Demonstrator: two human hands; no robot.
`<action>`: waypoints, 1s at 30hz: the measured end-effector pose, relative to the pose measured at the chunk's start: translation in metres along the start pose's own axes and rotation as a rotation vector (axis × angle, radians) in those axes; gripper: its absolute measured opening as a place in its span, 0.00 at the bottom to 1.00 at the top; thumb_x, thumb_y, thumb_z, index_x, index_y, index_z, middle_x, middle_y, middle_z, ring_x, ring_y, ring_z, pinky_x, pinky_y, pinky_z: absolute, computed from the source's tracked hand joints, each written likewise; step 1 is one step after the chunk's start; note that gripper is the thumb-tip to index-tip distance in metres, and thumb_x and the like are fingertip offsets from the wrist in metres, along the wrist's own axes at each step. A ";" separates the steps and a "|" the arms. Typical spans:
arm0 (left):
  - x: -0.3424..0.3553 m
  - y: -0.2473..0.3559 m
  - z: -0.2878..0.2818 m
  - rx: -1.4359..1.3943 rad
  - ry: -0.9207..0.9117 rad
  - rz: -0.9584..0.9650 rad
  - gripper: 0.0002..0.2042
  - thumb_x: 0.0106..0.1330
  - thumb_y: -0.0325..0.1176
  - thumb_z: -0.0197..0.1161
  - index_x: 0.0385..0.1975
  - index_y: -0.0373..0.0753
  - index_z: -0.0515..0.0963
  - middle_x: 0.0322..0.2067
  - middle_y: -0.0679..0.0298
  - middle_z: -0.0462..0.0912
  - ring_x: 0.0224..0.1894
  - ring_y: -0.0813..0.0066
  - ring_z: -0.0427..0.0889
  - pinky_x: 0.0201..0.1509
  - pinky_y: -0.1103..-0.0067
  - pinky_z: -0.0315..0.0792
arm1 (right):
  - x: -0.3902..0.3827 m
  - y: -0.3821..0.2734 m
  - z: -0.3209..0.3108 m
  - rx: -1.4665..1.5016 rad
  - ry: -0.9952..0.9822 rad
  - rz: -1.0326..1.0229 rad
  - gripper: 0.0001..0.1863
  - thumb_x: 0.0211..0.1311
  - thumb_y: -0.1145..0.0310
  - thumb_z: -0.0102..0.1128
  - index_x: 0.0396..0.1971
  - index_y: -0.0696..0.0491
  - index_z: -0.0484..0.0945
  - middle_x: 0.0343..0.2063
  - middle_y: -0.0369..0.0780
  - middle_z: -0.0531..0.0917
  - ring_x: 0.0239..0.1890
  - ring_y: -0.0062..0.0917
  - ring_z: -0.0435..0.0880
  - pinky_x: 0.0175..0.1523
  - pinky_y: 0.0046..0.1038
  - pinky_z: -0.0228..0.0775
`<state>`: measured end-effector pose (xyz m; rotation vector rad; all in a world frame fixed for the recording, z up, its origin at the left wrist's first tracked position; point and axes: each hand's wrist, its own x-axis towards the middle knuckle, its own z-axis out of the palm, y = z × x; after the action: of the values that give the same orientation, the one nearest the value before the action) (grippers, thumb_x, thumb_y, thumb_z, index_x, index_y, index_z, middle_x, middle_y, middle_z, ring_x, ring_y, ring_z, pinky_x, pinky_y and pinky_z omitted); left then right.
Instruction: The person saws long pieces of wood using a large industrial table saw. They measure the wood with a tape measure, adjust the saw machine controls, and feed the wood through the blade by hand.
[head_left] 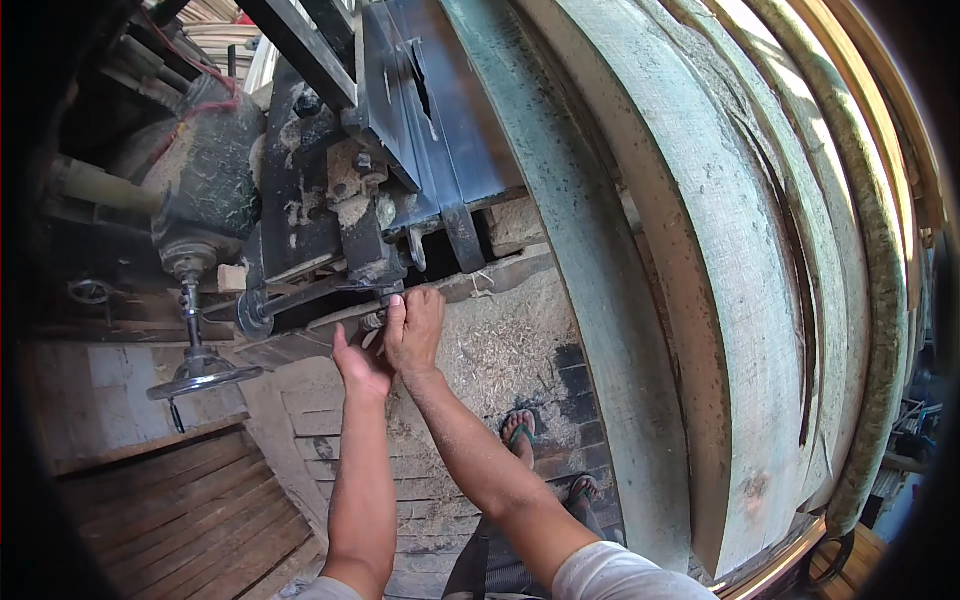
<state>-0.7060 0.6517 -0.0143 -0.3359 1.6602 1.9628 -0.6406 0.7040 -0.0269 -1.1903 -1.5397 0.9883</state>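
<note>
Both hands are together at the near end of a sawdust-covered machine, below a metal bracket. My right hand is closed at a small ridged metal fitting, its thumb lying along the top and its fingers curled over. Just left of it and slightly lower, my left hand is cupped palm-up at the same fitting. Its thumb stands apart, while its other fingers curl in and are partly hidden behind the right hand. Above the bracket, an upright metal fence plate stands beside the smooth machine table.
Long thick wooden planks rise along the right. A handwheel on a shaft hangs at the left, below a dusty motor-like housing. A metal rod runs left of my hands. Sawdust covers the floor near my sandalled feet.
</note>
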 end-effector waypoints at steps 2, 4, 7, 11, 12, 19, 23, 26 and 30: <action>0.012 -0.015 -0.015 -0.358 -0.326 -0.477 0.30 0.67 0.58 0.43 0.53 0.37 0.67 0.51 0.51 0.72 0.52 0.57 0.73 0.62 0.64 0.63 | -0.003 -0.011 -0.003 -0.033 -0.033 -0.073 0.09 0.63 0.66 0.54 0.32 0.58 0.73 0.36 0.47 0.74 0.43 0.42 0.71 0.49 0.40 0.62; 0.036 -0.033 -0.027 -0.649 -0.628 -0.564 0.35 0.65 0.63 0.40 0.56 0.36 0.67 0.53 0.50 0.72 0.53 0.54 0.73 0.62 0.62 0.64 | -0.009 -0.018 -0.008 -0.015 -0.047 -0.144 0.09 0.62 0.66 0.56 0.31 0.57 0.73 0.37 0.47 0.75 0.43 0.41 0.71 0.49 0.40 0.62; 0.016 -0.040 -0.001 -0.645 -0.424 -0.620 0.41 0.61 0.70 0.37 0.54 0.34 0.67 0.49 0.48 0.73 0.50 0.51 0.74 0.59 0.60 0.66 | -0.008 0.004 -0.025 0.043 -0.012 -0.109 0.08 0.64 0.68 0.55 0.32 0.58 0.73 0.39 0.47 0.76 0.43 0.39 0.73 0.50 0.38 0.63; -0.011 -0.036 0.013 -0.654 -0.343 -0.581 0.48 0.57 0.74 0.44 0.62 0.32 0.54 0.54 0.39 0.62 0.50 0.44 0.71 0.53 0.49 0.72 | -0.023 0.034 -0.040 0.200 0.109 0.039 0.08 0.67 0.69 0.53 0.33 0.59 0.72 0.40 0.45 0.77 0.45 0.29 0.75 0.51 0.30 0.66; -0.007 -0.038 0.010 -0.674 -0.379 -0.561 0.50 0.56 0.74 0.45 0.65 0.33 0.49 0.56 0.38 0.59 0.52 0.41 0.68 0.54 0.47 0.71 | -0.032 0.038 -0.043 0.256 0.114 0.097 0.08 0.68 0.69 0.53 0.33 0.59 0.72 0.41 0.44 0.77 0.44 0.26 0.74 0.51 0.28 0.66; -0.017 -0.038 0.020 -0.789 -0.436 -0.513 0.55 0.54 0.75 0.48 0.69 0.38 0.36 0.61 0.34 0.46 0.63 0.29 0.57 0.58 0.41 0.66 | -0.123 0.048 -0.093 0.359 0.073 0.270 0.07 0.70 0.71 0.50 0.35 0.59 0.74 0.38 0.39 0.78 0.40 0.17 0.73 0.48 0.21 0.66; -0.017 -0.043 0.019 -0.768 -0.489 -0.441 0.54 0.55 0.74 0.49 0.69 0.38 0.36 0.61 0.35 0.47 0.62 0.31 0.58 0.58 0.42 0.67 | -0.186 0.048 -0.132 0.353 -0.004 0.405 0.07 0.69 0.72 0.50 0.33 0.59 0.73 0.36 0.39 0.78 0.39 0.18 0.74 0.48 0.22 0.68; -0.023 -0.036 0.022 -0.736 -0.456 -0.437 0.52 0.55 0.73 0.50 0.68 0.38 0.41 0.61 0.40 0.48 0.65 0.43 0.54 0.59 0.43 0.67 | -0.223 0.046 -0.166 0.382 -0.003 0.404 0.10 0.69 0.68 0.53 0.32 0.60 0.74 0.32 0.38 0.79 0.35 0.20 0.77 0.45 0.25 0.72; -0.034 -0.027 0.031 -0.711 -0.350 -0.418 0.50 0.56 0.70 0.53 0.69 0.43 0.41 0.65 0.44 0.46 0.66 0.44 0.53 0.58 0.44 0.68 | -0.244 0.045 -0.213 0.300 0.010 0.494 0.10 0.69 0.67 0.54 0.31 0.58 0.75 0.31 0.38 0.79 0.33 0.19 0.78 0.42 0.24 0.74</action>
<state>-0.6586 0.6761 -0.0133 -0.5101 0.5779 2.0620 -0.3982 0.4869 -0.0625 -1.3790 -1.0537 1.4738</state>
